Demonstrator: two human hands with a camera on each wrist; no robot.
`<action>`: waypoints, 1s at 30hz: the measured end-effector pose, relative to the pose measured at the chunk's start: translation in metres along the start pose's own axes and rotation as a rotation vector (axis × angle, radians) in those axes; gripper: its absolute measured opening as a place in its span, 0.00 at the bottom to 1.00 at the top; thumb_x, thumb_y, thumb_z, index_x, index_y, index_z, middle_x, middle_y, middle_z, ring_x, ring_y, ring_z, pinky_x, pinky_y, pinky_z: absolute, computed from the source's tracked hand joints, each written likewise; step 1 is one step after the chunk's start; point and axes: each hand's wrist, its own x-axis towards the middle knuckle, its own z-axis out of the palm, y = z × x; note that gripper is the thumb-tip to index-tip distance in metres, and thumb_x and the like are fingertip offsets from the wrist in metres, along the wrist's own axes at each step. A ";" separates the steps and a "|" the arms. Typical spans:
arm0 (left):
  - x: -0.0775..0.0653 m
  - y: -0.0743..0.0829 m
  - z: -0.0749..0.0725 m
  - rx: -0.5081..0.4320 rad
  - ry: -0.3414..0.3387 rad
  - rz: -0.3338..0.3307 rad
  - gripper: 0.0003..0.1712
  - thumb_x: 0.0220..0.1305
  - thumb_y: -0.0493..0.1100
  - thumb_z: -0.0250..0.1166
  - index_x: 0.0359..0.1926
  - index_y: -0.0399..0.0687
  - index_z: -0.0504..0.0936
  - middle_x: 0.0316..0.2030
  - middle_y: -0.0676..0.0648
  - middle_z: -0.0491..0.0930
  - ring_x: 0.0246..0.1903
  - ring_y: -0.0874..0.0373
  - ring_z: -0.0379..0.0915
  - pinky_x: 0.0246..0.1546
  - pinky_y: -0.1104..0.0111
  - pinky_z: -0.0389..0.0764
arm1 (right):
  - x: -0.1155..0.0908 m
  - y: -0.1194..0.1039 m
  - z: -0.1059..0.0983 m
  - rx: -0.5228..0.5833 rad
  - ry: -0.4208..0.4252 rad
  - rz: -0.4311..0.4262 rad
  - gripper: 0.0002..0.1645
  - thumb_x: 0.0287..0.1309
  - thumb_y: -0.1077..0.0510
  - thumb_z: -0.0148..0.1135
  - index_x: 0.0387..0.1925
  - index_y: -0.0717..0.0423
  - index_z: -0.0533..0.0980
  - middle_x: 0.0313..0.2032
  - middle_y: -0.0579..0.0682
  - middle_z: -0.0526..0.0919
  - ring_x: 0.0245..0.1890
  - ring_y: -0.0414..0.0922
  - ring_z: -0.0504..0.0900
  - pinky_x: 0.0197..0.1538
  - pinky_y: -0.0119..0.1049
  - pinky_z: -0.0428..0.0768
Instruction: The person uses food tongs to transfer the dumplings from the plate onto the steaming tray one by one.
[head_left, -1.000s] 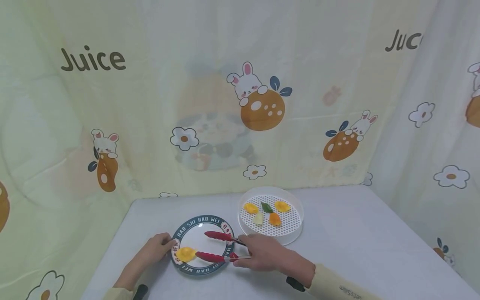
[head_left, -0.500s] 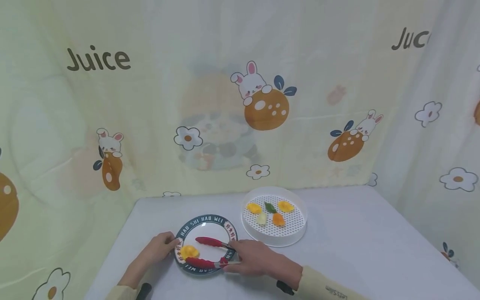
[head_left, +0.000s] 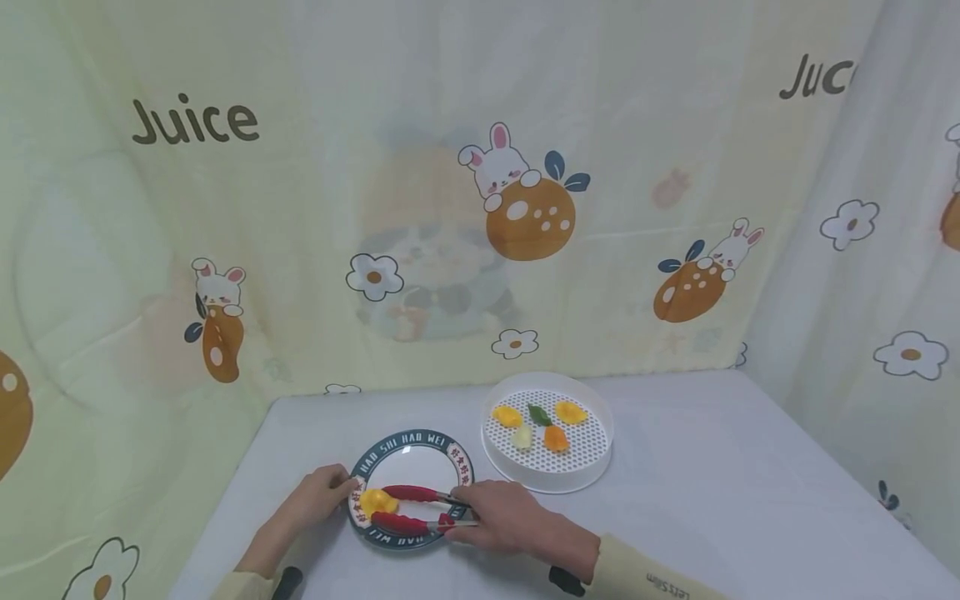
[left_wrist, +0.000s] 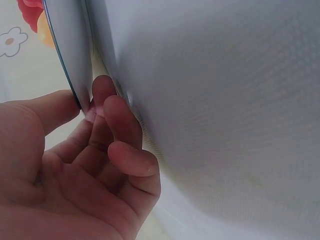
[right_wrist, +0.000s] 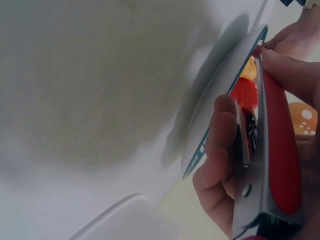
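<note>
My left hand (head_left: 322,493) pinches the left rim of a round white plate (head_left: 411,438) with a dark green lettered border. In the left wrist view the thumb lies on the plate's upper face, fingers curled beneath. On the plate's left part lies a yellow dumpling-shaped piece (head_left: 378,502). My right hand (head_left: 506,515) grips metal tongs (head_left: 401,524) with red tips and red handle covers. Their spread tips stand over the plate, one on each side of the yellow piece, right at its edges. The right wrist view shows the tongs' handle (right_wrist: 282,150) between thumb and curled fingers.
Behind my right hand, a white perforated steamer tray (head_left: 551,482) holds two yellow pieces (head_left: 572,412), a green one (head_left: 539,415), a pale one (head_left: 522,437) and an orange one (head_left: 556,438). A printed curtain (head_left: 420,358) borders the white table (head_left: 675,467).
The tongs have moved left over the plate, and their tips have drawn closer together around the yellow piece. My left hand stays at the plate's rim.
</note>
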 end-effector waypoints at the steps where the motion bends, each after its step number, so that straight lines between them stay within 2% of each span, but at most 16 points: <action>1: 0.000 0.000 0.000 -0.001 -0.001 0.000 0.09 0.70 0.45 0.62 0.37 0.43 0.79 0.28 0.47 0.76 0.31 0.56 0.70 0.33 0.67 0.74 | 0.000 0.000 0.000 0.003 -0.002 0.001 0.33 0.57 0.30 0.64 0.59 0.39 0.77 0.31 0.36 0.76 0.32 0.36 0.71 0.34 0.31 0.70; 15: -0.002 0.001 0.000 -0.004 0.005 -0.001 0.09 0.70 0.45 0.62 0.36 0.43 0.79 0.28 0.47 0.76 0.31 0.56 0.70 0.32 0.67 0.73 | -0.005 0.000 -0.002 0.036 0.001 -0.005 0.33 0.57 0.30 0.64 0.57 0.41 0.78 0.27 0.37 0.73 0.29 0.35 0.70 0.31 0.31 0.67; 21: -0.002 0.000 -0.001 -0.008 -0.001 0.002 0.10 0.70 0.45 0.61 0.36 0.43 0.79 0.28 0.48 0.77 0.31 0.56 0.71 0.32 0.66 0.74 | -0.005 0.003 -0.001 0.078 -0.013 0.027 0.31 0.57 0.30 0.65 0.56 0.39 0.79 0.25 0.38 0.72 0.27 0.35 0.70 0.29 0.31 0.64; 30: -0.001 0.000 -0.001 -0.005 0.000 -0.001 0.10 0.71 0.45 0.61 0.36 0.43 0.79 0.28 0.48 0.77 0.31 0.56 0.70 0.32 0.66 0.74 | -0.008 0.014 -0.002 0.090 0.026 0.049 0.35 0.57 0.29 0.63 0.61 0.39 0.76 0.26 0.38 0.72 0.29 0.36 0.69 0.29 0.33 0.62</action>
